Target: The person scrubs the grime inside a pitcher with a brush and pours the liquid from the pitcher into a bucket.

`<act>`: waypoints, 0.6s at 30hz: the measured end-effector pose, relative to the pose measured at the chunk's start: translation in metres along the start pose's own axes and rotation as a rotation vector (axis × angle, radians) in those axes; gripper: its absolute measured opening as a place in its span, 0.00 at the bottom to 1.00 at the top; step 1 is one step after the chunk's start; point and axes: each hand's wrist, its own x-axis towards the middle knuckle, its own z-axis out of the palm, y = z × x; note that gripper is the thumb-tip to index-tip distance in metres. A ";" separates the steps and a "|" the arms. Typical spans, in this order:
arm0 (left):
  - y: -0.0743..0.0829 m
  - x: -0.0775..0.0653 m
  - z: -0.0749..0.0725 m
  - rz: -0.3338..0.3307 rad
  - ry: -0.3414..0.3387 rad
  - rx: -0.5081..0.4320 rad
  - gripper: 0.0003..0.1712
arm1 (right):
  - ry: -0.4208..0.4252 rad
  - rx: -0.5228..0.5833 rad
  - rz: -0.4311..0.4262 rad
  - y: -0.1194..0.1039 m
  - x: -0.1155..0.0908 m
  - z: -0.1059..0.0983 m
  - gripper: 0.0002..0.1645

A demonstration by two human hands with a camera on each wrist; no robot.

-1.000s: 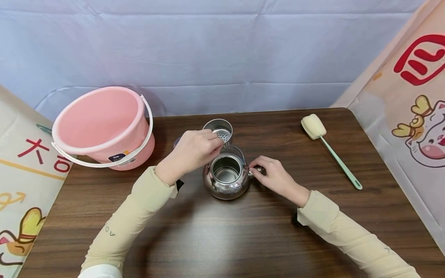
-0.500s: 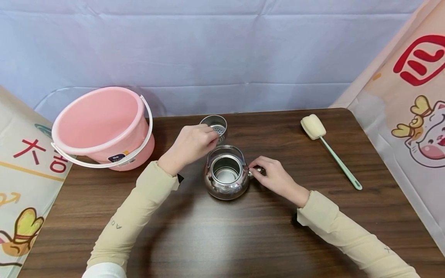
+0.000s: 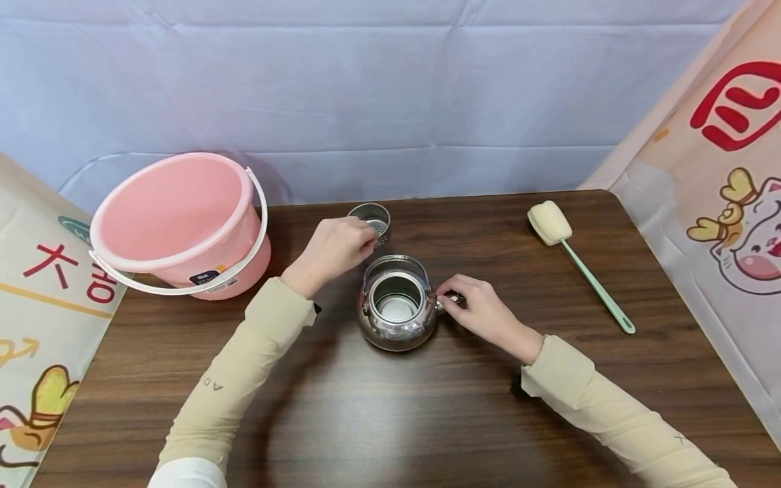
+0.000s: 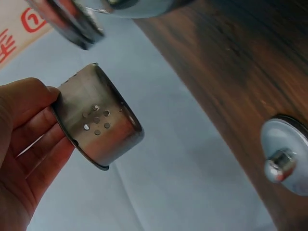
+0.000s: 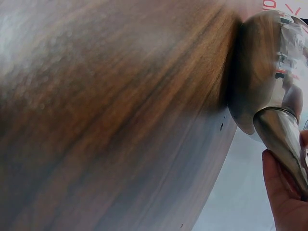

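As the left hand carries the pinched, perforated silver-metal strainer cup farther left, beyond the round polished-steel kettle, I judge it removed; the right hand grips the tapered steel spout.

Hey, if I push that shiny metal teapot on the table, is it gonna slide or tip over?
The teapot would probably slide before tipping, since its rounded body looks squat and wide. Its smooth, mirror-like surface may be slippery to grip. The right hand pinching its spout would likely steady it against a push, too.
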 end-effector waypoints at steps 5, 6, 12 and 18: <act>-0.008 -0.003 0.010 -0.023 -0.028 0.003 0.10 | -0.001 0.002 0.007 0.000 0.000 0.000 0.03; -0.009 -0.003 0.012 -0.026 -0.031 0.004 0.10 | -0.002 0.004 0.010 0.000 0.000 0.000 0.04; -0.015 -0.006 0.024 -0.048 -0.080 0.011 0.10 | -0.008 0.005 0.012 0.000 0.000 0.000 0.04; -0.019 -0.010 0.034 -0.060 -0.120 0.031 0.08 | -0.005 0.004 0.006 0.000 0.000 0.000 0.04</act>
